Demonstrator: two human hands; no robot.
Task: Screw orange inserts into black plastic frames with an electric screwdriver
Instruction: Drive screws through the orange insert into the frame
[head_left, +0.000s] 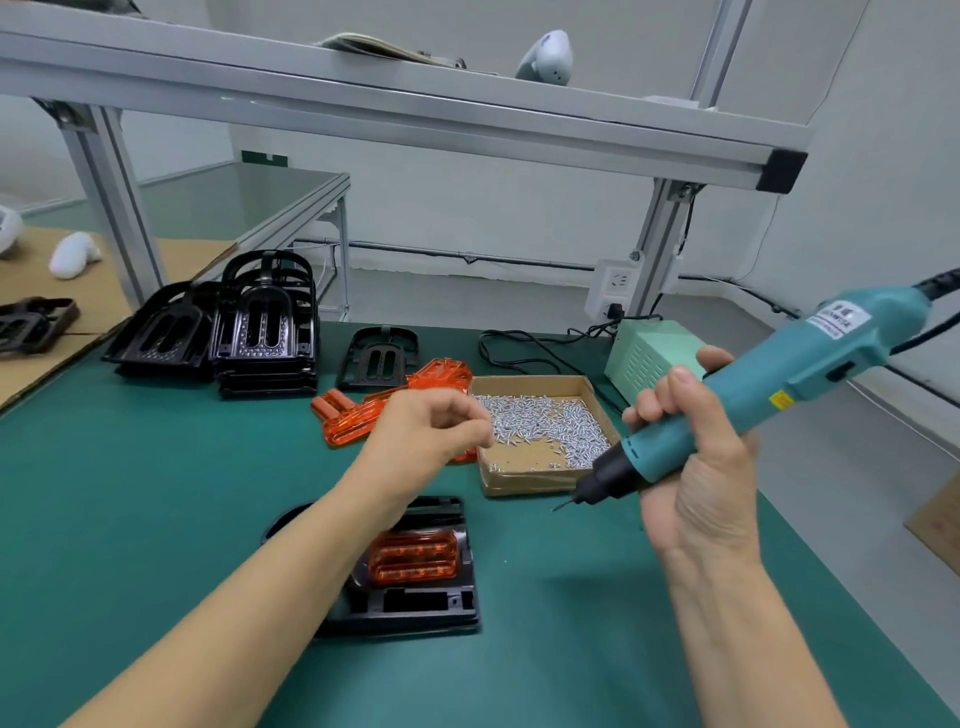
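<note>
Head view, left to right: black frames (262, 332) stacked far left on green worktop (130, 493). Loose orange inserts (358, 415) beside them. Black frame (415, 608) near centre, orange insert (413, 560) seated inside. Left hand (431, 431) above, fingers curled; screw pinched or not, cannot tell. Cardboard box (540, 486) holds silver screws (545, 426). Right hand (696, 467) grips teal electric screwdriver (769, 395), tip toward box.
</note>
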